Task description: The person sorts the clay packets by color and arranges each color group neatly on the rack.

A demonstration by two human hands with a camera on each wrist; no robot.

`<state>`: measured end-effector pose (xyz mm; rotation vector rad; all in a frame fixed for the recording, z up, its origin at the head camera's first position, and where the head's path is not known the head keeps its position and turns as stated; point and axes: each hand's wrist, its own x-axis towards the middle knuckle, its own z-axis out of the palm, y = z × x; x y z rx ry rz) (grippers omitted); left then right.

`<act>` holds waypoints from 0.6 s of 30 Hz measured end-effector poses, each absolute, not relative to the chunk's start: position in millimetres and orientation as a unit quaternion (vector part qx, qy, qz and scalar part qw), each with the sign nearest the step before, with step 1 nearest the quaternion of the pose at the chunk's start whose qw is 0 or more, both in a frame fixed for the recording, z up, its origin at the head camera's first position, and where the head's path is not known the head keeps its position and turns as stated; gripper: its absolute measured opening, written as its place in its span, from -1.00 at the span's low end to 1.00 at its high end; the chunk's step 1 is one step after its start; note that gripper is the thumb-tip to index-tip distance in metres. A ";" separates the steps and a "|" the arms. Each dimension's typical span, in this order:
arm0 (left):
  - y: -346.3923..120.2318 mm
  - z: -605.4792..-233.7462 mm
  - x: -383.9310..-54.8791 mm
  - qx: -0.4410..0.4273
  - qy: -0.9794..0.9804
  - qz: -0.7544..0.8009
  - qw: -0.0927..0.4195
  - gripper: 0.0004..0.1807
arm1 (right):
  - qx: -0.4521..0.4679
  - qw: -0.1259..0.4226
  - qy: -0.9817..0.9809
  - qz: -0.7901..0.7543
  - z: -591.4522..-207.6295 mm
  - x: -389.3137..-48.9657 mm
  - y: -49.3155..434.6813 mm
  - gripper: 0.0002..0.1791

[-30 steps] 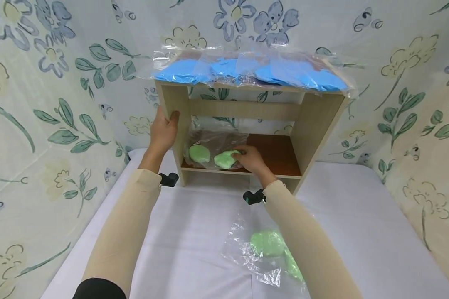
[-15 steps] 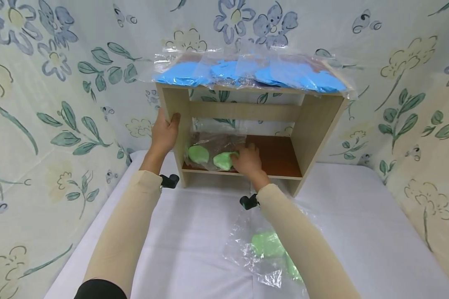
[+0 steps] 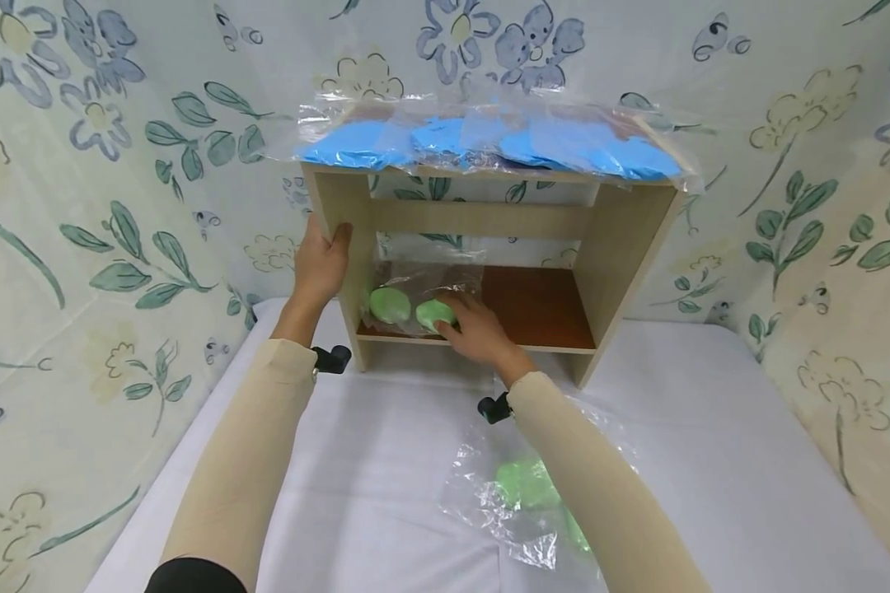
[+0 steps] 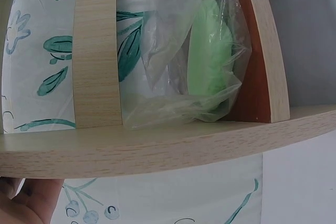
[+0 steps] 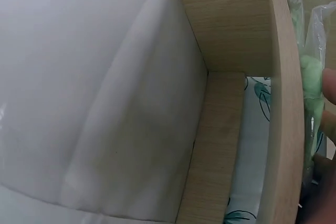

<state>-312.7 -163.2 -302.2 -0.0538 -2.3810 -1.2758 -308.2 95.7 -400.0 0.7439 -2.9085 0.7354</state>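
My left hand (image 3: 322, 259) holds the left side panel of a small wooden shelf unit (image 3: 634, 247), its thumb at the front edge. In the left wrist view, part of that hand (image 4: 34, 200) shows outside the panel. My right hand (image 3: 478, 329) reaches onto the brown lower shelf (image 3: 537, 301). Its thumb and fingers are around the right part of a light-green rounded piece (image 3: 432, 313) in clear plastic. Beside it on the left lies another green piece (image 3: 389, 305), also in plastic. The right wrist view shows fingertips (image 5: 329, 85) against the bagged green piece (image 5: 312, 77).
Several clear bags with flat blue pieces (image 3: 359, 147) lie along the shelf unit's top. On the white-covered table (image 3: 393, 478), a clear bag with green pieces (image 3: 522, 483) lies partly under my right forearm. Floral cloth (image 3: 141, 247) hangs behind and at the sides.
The right hand has shifted slightly left, its fingers moving from the green piece's right edge to over it. That piece looks rounder and a little farther left. The left hand stays on the panel.
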 end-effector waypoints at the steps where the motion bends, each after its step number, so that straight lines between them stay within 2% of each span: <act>1: -163.3 -302.1 -312.2 -0.018 -0.860 -0.461 0.218 -0.41 | 0.242 0.028 -0.940 0.239 -400.8 -308.8 94.6 -0.38; 18: -163.9 -303.1 -312.9 -0.027 -0.856 -0.467 0.219 -0.41 | 0.219 0.026 -0.952 0.213 -406.3 -309.3 83.7 -0.37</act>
